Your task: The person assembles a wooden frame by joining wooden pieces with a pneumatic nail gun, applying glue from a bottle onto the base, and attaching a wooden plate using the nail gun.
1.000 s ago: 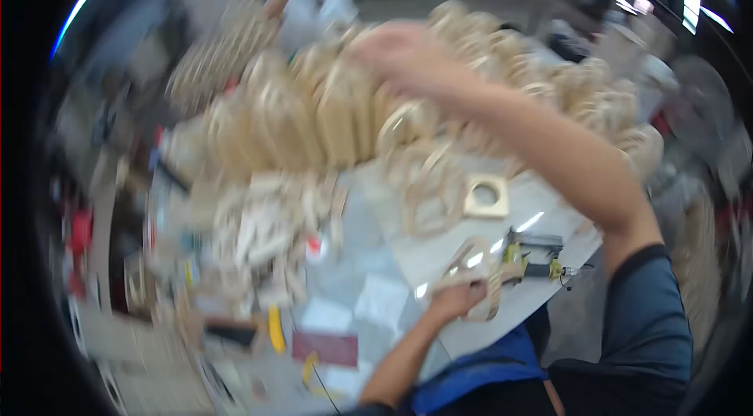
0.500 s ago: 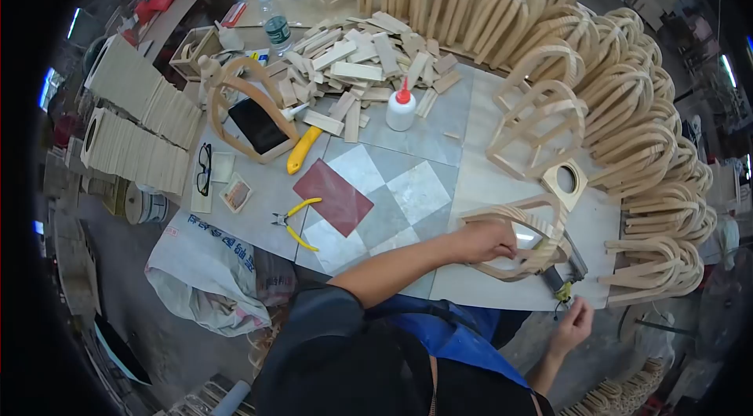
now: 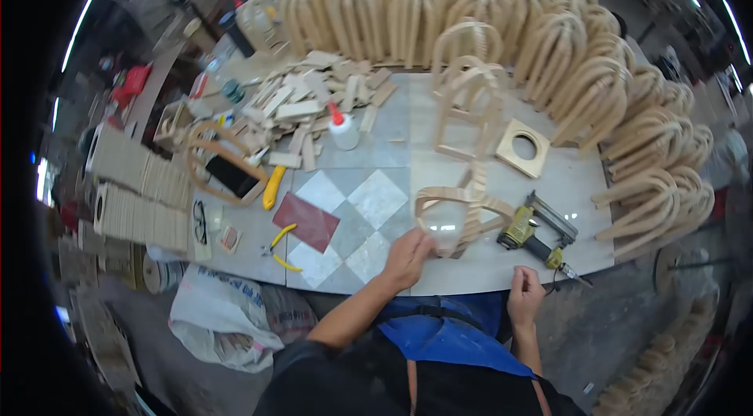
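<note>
An arched wooden frame (image 3: 475,210) of light bent strips lies on its side near the table's front edge. My left hand (image 3: 408,261) is closed at its lower left corner, fingers curled against the wood. Just beyond the front edge, my right hand (image 3: 526,294) is curled closed; whatever it may hold is hidden. A green and black nail gun (image 3: 527,232) with a hose fitting rests on the table right of the frame, close to my right hand but apart from it. Behind the frame is a square wooden plate (image 3: 523,148) with a round hole.
Arched frames (image 3: 412,16) crowd the back and right edges. Wood blocks (image 3: 302,106) are heaped behind a glue bottle (image 3: 343,131). Yellow-handled pliers (image 3: 281,248), a reddish-brown sheet (image 3: 307,221), a yellow-handled tool (image 3: 274,187), glasses (image 3: 200,221) and stacked panels (image 3: 137,216) occupy the left.
The camera view has shifted. My left hand has moved from inside the frame to its lower left corner. The frame is turned, and the nail gun behind it shows fully.
</note>
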Demonstrator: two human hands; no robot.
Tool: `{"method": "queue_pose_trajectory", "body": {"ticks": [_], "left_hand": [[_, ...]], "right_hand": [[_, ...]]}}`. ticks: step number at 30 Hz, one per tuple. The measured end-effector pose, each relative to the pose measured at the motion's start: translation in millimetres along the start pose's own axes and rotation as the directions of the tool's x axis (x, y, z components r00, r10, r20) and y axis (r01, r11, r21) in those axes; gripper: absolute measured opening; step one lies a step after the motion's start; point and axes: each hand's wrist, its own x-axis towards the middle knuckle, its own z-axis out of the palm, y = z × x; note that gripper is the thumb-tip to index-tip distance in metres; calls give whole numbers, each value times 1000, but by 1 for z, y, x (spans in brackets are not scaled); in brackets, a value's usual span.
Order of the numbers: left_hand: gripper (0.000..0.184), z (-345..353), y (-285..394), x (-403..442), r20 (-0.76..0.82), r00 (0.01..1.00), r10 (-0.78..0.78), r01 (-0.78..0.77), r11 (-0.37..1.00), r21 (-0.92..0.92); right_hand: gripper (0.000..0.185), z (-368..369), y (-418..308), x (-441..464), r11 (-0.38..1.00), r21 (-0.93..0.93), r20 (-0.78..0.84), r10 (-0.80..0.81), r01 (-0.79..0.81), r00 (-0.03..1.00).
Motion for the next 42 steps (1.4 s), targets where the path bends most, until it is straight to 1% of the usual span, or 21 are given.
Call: {"method": "queue_pose_trajectory", "body": {"ticks": [1, 2, 3, 4, 6, 8, 9, 10, 11, 13, 14, 16, 19, 21, 23, 31, 33, 37, 39, 41, 42], "left_hand": [[29, 0, -4, -9, -113, 993, -16, 17, 1000, 7], [33, -2, -12, -16, -177, 984, 38, -27, 998, 64], [37, -5, -13, -20, -243, 965, 97, -69, 990, 121], [45, -10, -14, -25, -275, 957, 97, -79, 994, 73], [39, -23, -19, -24, -332, 931, 150, -137, 989, 62], [38, -43, -15, -14, -388, 882, 267, -245, 964, 106], [32, -50, -24, 4, -450, 798, 400, -435, 900, 29], [23, -63, -2, 17, -447, 793, 413, -328, 909, 258], [23, -77, 22, 30, -446, 788, 424, -198, 861, 469], [50, -97, 21, 69, -538, 686, 490, -75, 783, 618], [79, -109, 22, 91, -610, 678, 410, -30, 845, 535], [93, -138, -24, 141, -652, 553, 519, 22, 773, 634], [104, -157, -66, 179, -662, 526, 534, 134, 717, 684], [94, -158, -74, 196, -704, 563, 433, 166, 775, 609], [83, -160, -68, 197, -656, 670, 347, 134, 812, 567], [64, -157, -73, 196, -736, 604, 305, 135, 871, 472], [62, -157, -85, 189, -786, 577, 221, 167, 910, 379], [61, -144, -61, 137, -783, 606, 143, 43, 977, 211], [62, -131, -13, 103, -773, 624, 112, 11, 988, 152], [63, -120, 29, 69, -722, 689, 61, -44, 998, 42], [68, -119, 37, 57, -680, 721, 134, -114, 991, 74]], "right_hand": [[9, 4, 3, 1, 1000, 4, 41, 4, -4, 999], [9, 6, 5, 1, 1000, 0, 8, 22, -22, 1000], [8, 11, 4, 3, 997, -56, 7, -53, 54, 999], [7, 15, 3, 4, 985, -113, 16, -129, 130, 992], [4, 22, 2, 8, 932, -217, 63, -282, 289, 957], [4, 25, 6, 9, 928, -219, 27, -303, 302, 953], [3, 27, 7, 7, 922, -221, 7, -325, 319, 946], [3, 29, 8, 6, 914, -223, -13, -350, 339, 937], [2, 30, 9, 6, 905, -227, -30, -376, 360, 926], [2, 27, 10, 4, 896, -245, -30, -389, 371, 921], [2, 26, 11, 4, 887, -262, -24, -400, 380, 916], [2, 28, 11, 3, 870, -278, -1, -424, 407, 906], [2, 33, 13, 0, 868, -264, -15, -440, 421, 898], [5, 33, 12, -2, 864, -289, -47, -443, 413, 895], [5, 32, 10, -5, 864, -307, -41, -431, 399, 901], [1, 35, 15, -8, 858, -332, -32, -424, 391, 905], [1, 34, 11, -6, 860, -327, -31, -423, 391, 906], [3, 29, 3, -8, 880, -302, -11, -387, 366, 922], [5, 23, 0, -14, 986, -89, 13, -137, 138, 990], [9, 13, -6, -21, 986, 111, 97, 113, -124, 989], [9, 5, -17, -23, 987, 105, 101, 113, -123, 989]]}}
